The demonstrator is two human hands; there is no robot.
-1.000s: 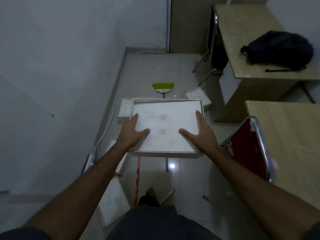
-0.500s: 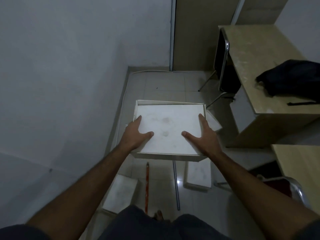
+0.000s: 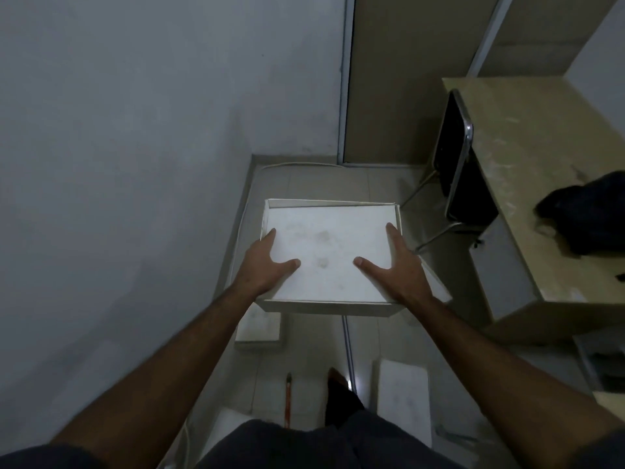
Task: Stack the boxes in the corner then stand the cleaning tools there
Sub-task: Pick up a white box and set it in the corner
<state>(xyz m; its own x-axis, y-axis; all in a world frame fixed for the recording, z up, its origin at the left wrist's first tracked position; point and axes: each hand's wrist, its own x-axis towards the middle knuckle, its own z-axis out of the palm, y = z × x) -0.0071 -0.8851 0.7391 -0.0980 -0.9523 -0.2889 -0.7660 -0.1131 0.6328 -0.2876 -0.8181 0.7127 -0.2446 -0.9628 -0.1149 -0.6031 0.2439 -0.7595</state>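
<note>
My left hand [image 3: 267, 265] and right hand [image 3: 399, 265] clamp opposite side edges of white box [image 3: 329, 252]; thumbs flat on top, fingers wrapped under rim (fingertips hidden); box held level in air, above floor near corner [image 3: 270, 164]; judge it light, stiff, smooth-faced, so side grip suits; smaller boxes [image 3: 402, 394] on floor below.

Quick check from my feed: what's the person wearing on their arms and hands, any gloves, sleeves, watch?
Nothing that shows. The left hand and right hand are bare, without gloves or visible rings or watch. Both forearms are uncovered up to the frame's bottom corners, where dark fabric, possibly short sleeve edges, begins. Dark clothing shows at the bottom centre.
</note>
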